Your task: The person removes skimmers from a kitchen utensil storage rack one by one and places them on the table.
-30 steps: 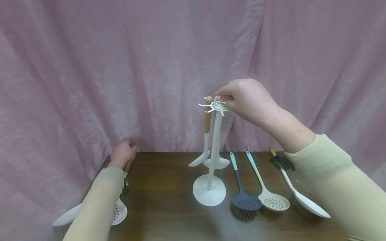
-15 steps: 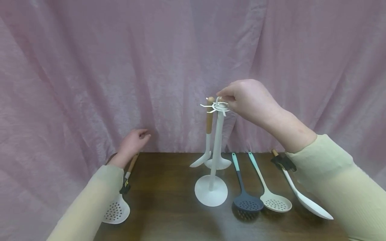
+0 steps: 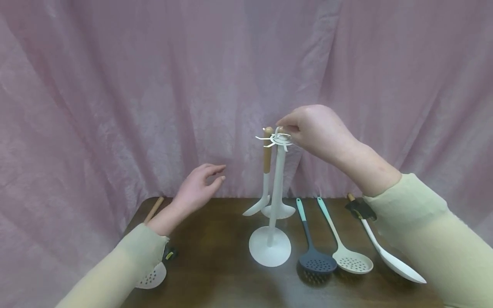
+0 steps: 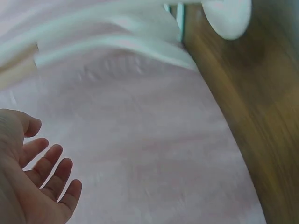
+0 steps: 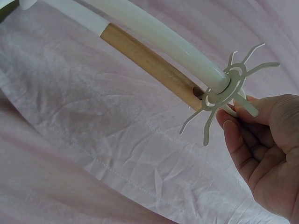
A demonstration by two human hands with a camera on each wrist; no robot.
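Five loose utensils are counted on the table [image 3: 215, 273]: one skimmer [image 3: 152, 277], half hidden by the sleeve, at 7 o'clock. The left hand [image 3: 198, 188] is held slack, empty. The stand [image 3: 271, 205] carries two hung utensils; its top is pinched by the right hand [image 3: 313, 130].

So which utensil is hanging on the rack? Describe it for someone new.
Find the white rack mid-table, its top pinched by the right hand. The ladle hangs left of the pole, the only utensil off the table, with a wooden handle.
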